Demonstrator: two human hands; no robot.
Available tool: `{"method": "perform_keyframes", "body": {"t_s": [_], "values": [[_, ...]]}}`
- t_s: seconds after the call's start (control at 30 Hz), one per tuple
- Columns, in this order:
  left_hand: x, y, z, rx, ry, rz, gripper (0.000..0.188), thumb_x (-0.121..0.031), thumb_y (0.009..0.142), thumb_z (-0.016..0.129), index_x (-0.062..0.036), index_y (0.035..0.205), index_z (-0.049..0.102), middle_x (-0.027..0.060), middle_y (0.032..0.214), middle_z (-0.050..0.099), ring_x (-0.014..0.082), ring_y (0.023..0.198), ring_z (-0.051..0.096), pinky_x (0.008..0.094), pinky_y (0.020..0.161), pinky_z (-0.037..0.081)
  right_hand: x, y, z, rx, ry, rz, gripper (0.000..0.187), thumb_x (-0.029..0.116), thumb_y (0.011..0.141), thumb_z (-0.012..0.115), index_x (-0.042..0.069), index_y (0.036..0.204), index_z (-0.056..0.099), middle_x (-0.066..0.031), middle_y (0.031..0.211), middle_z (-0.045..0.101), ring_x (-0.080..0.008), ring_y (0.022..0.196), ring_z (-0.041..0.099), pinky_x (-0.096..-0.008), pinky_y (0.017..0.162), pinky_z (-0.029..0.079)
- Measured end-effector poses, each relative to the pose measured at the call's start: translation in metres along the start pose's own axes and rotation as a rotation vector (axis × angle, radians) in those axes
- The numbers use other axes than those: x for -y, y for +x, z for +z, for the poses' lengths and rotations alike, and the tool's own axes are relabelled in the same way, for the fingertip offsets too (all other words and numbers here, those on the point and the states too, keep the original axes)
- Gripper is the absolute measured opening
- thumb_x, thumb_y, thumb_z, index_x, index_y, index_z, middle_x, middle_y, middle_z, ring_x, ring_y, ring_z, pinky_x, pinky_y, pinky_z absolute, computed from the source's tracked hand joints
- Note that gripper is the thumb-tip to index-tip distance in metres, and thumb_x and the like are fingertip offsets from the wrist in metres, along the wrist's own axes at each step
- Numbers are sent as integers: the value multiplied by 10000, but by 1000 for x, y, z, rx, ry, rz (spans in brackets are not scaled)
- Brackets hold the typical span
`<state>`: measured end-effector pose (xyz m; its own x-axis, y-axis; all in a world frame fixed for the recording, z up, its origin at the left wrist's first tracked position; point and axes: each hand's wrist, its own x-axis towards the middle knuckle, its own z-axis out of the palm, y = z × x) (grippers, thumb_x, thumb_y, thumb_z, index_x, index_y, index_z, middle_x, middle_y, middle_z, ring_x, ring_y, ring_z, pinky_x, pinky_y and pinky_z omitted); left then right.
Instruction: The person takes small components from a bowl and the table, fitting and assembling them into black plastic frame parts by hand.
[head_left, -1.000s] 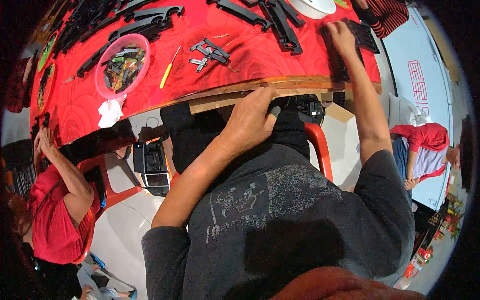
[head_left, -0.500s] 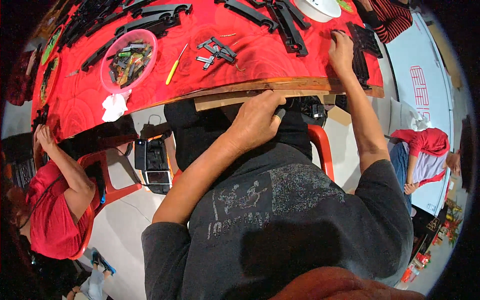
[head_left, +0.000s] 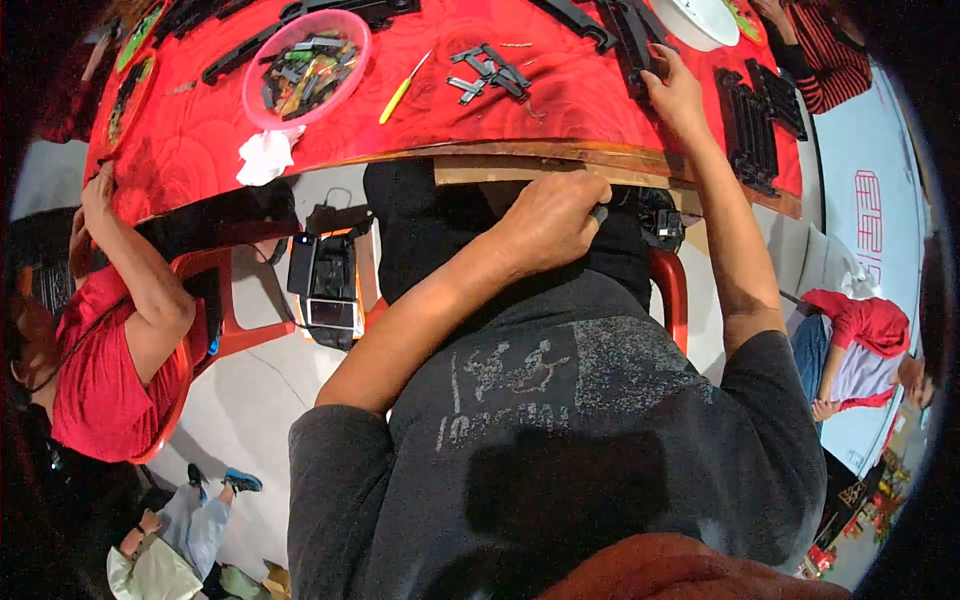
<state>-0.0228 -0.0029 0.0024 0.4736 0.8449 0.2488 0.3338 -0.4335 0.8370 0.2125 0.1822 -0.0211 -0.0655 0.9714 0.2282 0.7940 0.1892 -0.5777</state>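
Note:
My left hand (head_left: 555, 222) is closed in front of the table's near edge, just above my lap. A small dark bit shows at its fingers, but the rest of what it holds is hidden. Over the table on the right, my right hand (head_left: 674, 95) has its thumb and forefinger apart at the near end of a long black plastic part (head_left: 628, 45). Whether the fingertips touch the part is hard to make out. Right of this hand lies a group of ribbed black plastic pieces (head_left: 748, 135).
On the red tablecloth (head_left: 400, 140) are a pink-rimmed basin (head_left: 365, 60) of small parts, a yellow-handled screwdriver (head_left: 398, 100), small black and grey pieces (head_left: 490, 75) and a white bowl (head_left: 698, 25). A crumpled tissue (head_left: 268, 155) lies at the edge. A person in red (head_left: 110, 370) sits at left.
My right hand has moved left from beside the ribbed black pieces to the end of the long black part. My left hand has turned slightly, still closed. The whole view has shifted.

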Motion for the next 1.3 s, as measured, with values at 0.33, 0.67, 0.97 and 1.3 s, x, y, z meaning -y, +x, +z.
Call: {"method": "perform_keyframes", "body": {"t_s": [0.33, 0.67, 0.97, 1.3], "values": [[17, 0, -47, -156, 112, 3, 226, -56, 773, 592, -3, 991, 622, 199, 874, 646, 353, 811, 645, 407, 729, 506, -17, -10, -26, -221, -358, -251, 377, 49, 832, 469, 55, 1194, 573, -244, 982, 638, -405, 911, 616, -479, 791, 490], [93, -37, -218, -607, 636, -336, 233, -133, 774, 581, -93, 966, 707, 176, 858, 684, 343, 825, 667, 411, 761, 517, 36, -77, -32, -136, 247, -93, 357, 73, 962, 430, 4, 1301, 516, -120, 1217, 597, -191, 1135, 546, -307, 997, 387], [129, -31, -258, -387, 777, -559, 298, -154, 749, 573, -129, 1007, 720, 186, 884, 685, 347, 871, 660, 425, 792, 508, 76, -123, 5, 58, 482, 24, 333, 79, 979, 426, -30, 1282, 509, -132, 1216, 582, -188, 1159, 524, -299, 1019, 367], [130, 2, -247, -247, 933, -576, 330, -131, 739, 628, -186, 1055, 704, 185, 1007, 666, 354, 938, 640, 450, 820, 502, 82, -119, 10, 132, 607, 189, 325, 59, 953, 450, -56, 1248, 522, -131, 1175, 611, -180, 1137, 551, -286, 993, 393]]}}
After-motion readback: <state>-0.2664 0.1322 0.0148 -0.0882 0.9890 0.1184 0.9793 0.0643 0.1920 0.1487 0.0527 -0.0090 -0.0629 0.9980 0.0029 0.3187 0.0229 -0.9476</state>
